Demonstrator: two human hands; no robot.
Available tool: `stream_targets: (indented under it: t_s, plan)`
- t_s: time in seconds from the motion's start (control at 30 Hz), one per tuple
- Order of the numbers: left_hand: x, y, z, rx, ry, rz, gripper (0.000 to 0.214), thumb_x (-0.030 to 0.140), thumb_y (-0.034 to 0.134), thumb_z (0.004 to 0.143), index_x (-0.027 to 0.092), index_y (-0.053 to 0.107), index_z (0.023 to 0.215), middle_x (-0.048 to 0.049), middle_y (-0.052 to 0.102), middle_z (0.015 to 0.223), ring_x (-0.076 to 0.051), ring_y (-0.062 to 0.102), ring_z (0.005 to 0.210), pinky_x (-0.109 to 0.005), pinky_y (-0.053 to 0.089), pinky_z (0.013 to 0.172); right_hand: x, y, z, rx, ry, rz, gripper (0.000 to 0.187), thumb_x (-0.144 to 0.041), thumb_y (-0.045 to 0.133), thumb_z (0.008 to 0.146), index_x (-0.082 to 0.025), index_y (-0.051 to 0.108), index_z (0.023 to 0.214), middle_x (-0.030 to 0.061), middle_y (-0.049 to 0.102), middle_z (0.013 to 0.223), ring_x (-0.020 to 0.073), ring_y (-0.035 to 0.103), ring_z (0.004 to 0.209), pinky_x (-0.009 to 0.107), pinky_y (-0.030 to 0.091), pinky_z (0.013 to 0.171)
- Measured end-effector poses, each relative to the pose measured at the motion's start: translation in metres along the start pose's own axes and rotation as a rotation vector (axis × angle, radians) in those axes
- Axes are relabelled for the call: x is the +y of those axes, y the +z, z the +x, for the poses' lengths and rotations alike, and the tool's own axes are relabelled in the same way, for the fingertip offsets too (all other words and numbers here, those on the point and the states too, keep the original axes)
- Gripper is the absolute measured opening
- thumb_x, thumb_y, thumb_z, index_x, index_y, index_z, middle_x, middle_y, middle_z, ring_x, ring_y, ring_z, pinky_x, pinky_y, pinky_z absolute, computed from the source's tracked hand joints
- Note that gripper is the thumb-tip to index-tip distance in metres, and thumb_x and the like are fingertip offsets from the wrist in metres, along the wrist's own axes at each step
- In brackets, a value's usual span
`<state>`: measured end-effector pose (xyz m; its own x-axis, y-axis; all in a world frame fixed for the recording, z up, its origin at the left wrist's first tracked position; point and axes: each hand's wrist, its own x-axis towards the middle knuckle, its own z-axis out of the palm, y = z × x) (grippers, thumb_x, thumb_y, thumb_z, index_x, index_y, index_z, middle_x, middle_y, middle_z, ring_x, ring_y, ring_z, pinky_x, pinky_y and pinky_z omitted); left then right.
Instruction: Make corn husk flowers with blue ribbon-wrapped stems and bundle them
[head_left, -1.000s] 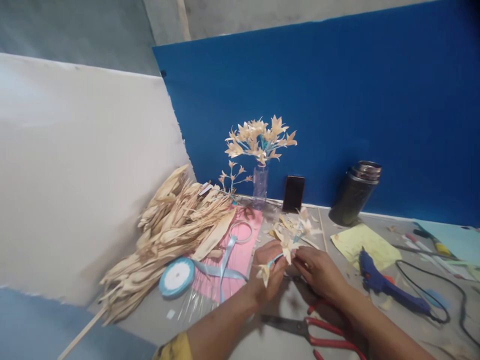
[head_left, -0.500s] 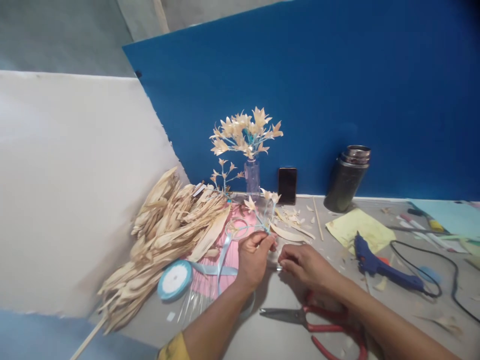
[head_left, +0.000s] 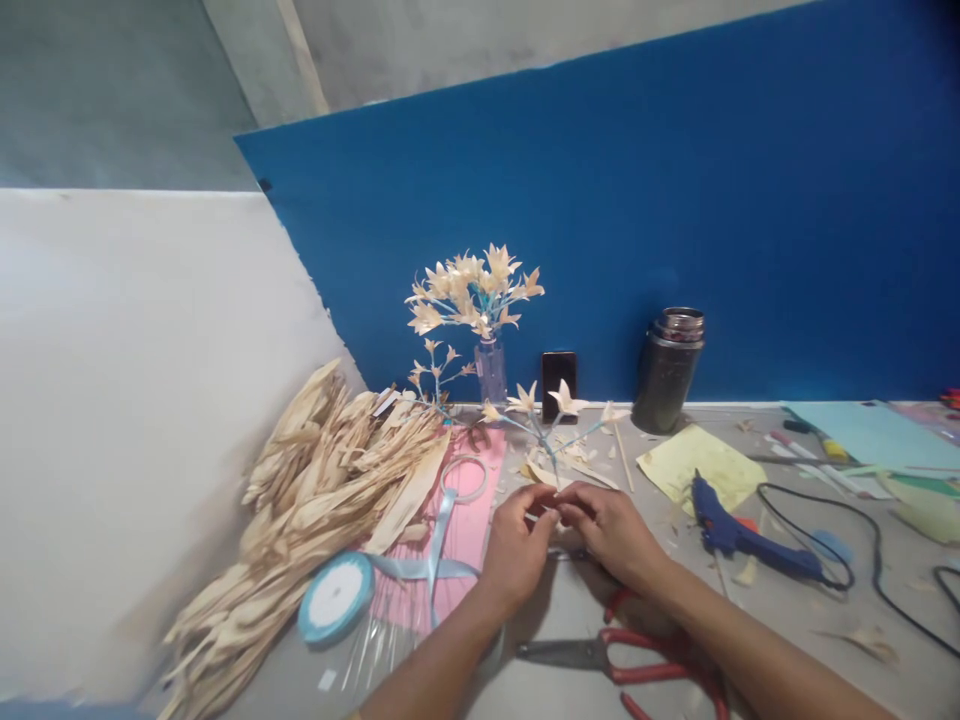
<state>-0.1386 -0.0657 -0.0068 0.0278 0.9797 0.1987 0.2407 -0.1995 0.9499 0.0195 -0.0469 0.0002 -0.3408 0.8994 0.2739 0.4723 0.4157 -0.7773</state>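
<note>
My left hand (head_left: 519,545) and my right hand (head_left: 611,530) meet at the middle of the table, fingertips pinched together around the lower stem of a flower spray (head_left: 549,440). The spray stands upright above my fingers. It has several cream, pointed-petal flowers on blue-wrapped branches. My fingers hide the stem's lower end. Below my right wrist lie red-handled scissors (head_left: 630,655), partly under my forearm. A spool of light blue ribbon (head_left: 335,598) rests left of my left hand, its ribbon trailing over a pink sheet (head_left: 480,500).
A pile of dried corn husks (head_left: 322,500) lies at left. Behind stand a vase (head_left: 491,372) of finished flowers, a phone (head_left: 559,385) and a dark flask (head_left: 667,370). At right, a blue glue gun (head_left: 742,535) with its cord lies near yellow paper (head_left: 697,462).
My right hand has moved in beside the left and now touches the stem too. The spray has swung from leaning left to upright, its flowers spread apart. The view has shifted slightly.
</note>
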Motion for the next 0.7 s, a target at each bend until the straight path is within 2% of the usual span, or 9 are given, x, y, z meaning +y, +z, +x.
stream_targets:
  t_s: [0.1,0.23,0.33,0.43,0.5,0.6,0.7]
  plan:
    - [-0.003,-0.003,0.001,0.029,0.031,-0.016,0.027,0.012,0.046,0.079,0.017,0.071,0.088,-0.0055,0.069,0.082,-0.016,0.062,0.075,-0.027,0.047,0.069,0.0,-0.001,0.002,0.009,0.05,0.051,0.02,-0.025,0.05,0.087,-0.019,0.068,0.081,0.0036,0.072,0.074,0.0195,0.066,0.071,0.028,0.046,0.069]
    - [-0.001,-0.008,0.003,0.077,-0.057,-0.131,0.021,0.016,0.042,0.076,0.017,0.062,0.068,0.0005,0.055,0.056,-0.012,0.052,0.051,-0.023,0.039,0.052,0.0,0.001,0.005,0.005,0.082,0.086,0.02,-0.026,0.052,0.084,-0.019,0.069,0.077,0.0023,0.07,0.068,0.0194,0.065,0.066,0.027,0.046,0.064]
    - [0.003,-0.007,0.001,0.05,-0.121,-0.219,0.021,0.021,0.042,0.076,0.017,0.058,0.064,0.0031,0.048,0.045,-0.01,0.045,0.04,-0.021,0.033,0.045,0.0,0.003,0.006,-0.009,0.103,0.113,0.02,-0.027,0.053,0.082,-0.019,0.07,0.076,0.0019,0.069,0.068,0.0195,0.064,0.068,0.027,0.045,0.065]
    - [0.004,-0.001,-0.002,0.008,-0.155,-0.295,0.022,0.028,0.043,0.079,0.017,0.059,0.069,0.0063,0.042,0.039,-0.009,0.039,0.034,-0.02,0.03,0.041,0.001,0.003,0.006,-0.059,0.114,0.154,0.022,-0.028,0.053,0.083,-0.019,0.072,0.076,0.0019,0.069,0.071,0.0186,0.062,0.068,0.026,0.043,0.065]
    - [0.003,0.002,-0.004,-0.03,-0.168,-0.355,0.023,0.033,0.047,0.081,0.017,0.061,0.076,0.0073,0.043,0.039,-0.009,0.039,0.032,-0.02,0.03,0.04,0.001,0.002,0.006,-0.091,0.121,0.181,0.025,-0.031,0.052,0.084,-0.018,0.071,0.075,0.002,0.068,0.071,0.0182,0.062,0.068,0.025,0.042,0.063]
    - [-0.001,0.006,-0.005,-0.095,-0.217,-0.449,0.023,0.039,0.053,0.079,0.017,0.061,0.079,0.004,0.052,0.041,-0.01,0.046,0.033,-0.019,0.031,0.039,0.003,0.001,0.007,-0.107,0.123,0.176,0.025,-0.034,0.053,0.084,-0.018,0.069,0.072,0.0018,0.068,0.07,0.0184,0.062,0.069,0.024,0.042,0.064]
    - [-0.009,0.009,-0.003,-0.071,-0.272,-0.468,0.023,0.04,0.062,0.075,0.016,0.062,0.076,-0.0005,0.06,0.043,-0.011,0.049,0.035,-0.019,0.03,0.04,0.006,-0.001,0.008,-0.103,0.122,0.153,0.023,-0.033,0.054,0.082,-0.019,0.068,0.07,0.0013,0.067,0.067,0.0182,0.063,0.069,0.024,0.042,0.066]
